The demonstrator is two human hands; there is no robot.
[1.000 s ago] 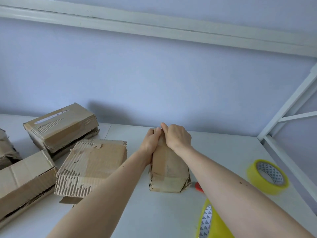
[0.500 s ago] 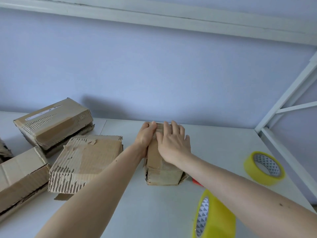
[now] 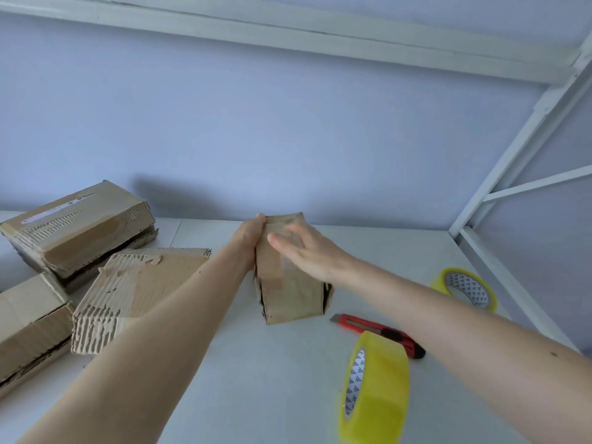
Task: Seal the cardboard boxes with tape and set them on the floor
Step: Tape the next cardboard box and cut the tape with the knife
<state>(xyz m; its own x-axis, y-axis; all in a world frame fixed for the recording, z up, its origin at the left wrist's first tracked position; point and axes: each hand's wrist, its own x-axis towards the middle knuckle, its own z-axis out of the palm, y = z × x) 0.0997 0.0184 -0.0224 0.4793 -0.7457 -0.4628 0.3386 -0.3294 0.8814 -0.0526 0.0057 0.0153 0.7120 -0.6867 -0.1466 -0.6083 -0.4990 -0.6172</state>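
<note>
**Left grip clamps the small box, right palm flat on its top**

Gripping the far left edge of a small cardboard box (image 3: 290,283), the left hand (image 3: 251,240) has its fingers curled round the cardboard, thumb tip showing at the top corner. Over the same box, the right hand (image 3: 307,251) lies with fingers straight and slightly spread, palm down on the upper face; the hand is motion-blurred, so how firmly it presses cannot be told. That box sits on the white counter (image 3: 272,379) near the back wall (image 3: 288,139), with glossy tape visible along its top and dark gaps at its lower side seams.

Four cardboard boxes are in view in all. Three wait at the left of the counter, close together: the rear box (image 3: 77,229) with a white label strip on top and a gaping seam, the torn box (image 3: 134,290) with its outer paper stripped to bare corrugation, just beside the left forearm, and the corner box (image 3: 28,328), cut off by the frame edge.

A white metal frame (image 3: 512,174) runs along the ceiling and down the right side.

Two yellow tape rolls are present: one roll on edge (image 3: 374,389) at the near right, one flat roll (image 3: 464,288) beyond the right forearm. One red utility knife (image 3: 378,333) lies between the held box and the upright roll.
</note>
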